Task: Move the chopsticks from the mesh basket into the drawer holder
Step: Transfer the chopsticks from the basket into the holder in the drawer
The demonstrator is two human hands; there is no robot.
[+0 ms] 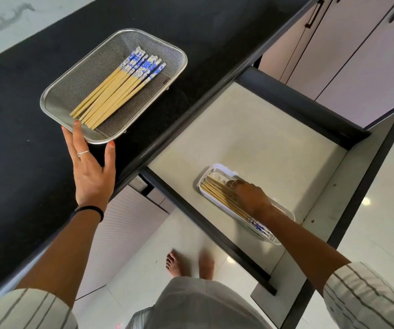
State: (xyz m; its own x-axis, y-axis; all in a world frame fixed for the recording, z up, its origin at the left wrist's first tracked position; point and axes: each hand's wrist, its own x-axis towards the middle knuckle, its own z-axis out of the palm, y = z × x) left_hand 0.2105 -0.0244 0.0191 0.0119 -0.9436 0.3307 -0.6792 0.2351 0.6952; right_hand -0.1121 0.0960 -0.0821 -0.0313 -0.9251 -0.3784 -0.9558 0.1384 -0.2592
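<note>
A steel mesh basket (pixel 55 96) sits on the black counter and holds several bamboo chopsticks (pixel 117 89) with blue-and-white patterned tops. My left hand (pixel 89 167) lies flat on the counter, fingers spread, fingertips touching the basket's near rim. In the pulled-out drawer lies a white holder (pixel 283 212) with several more chopsticks (pixel 217 195) inside. My right hand (pixel 250 198) is down in the holder, fingers resting on those chopsticks; whether it grips them is hidden.
The drawer (pixel 250 129) has a pale floor and dark frame rails. Cabinet doors with dark handles (pixel 312 15) stand at the upper right. My bare feet (pixel 191 264) are on the tiled floor below the drawer's front rail.
</note>
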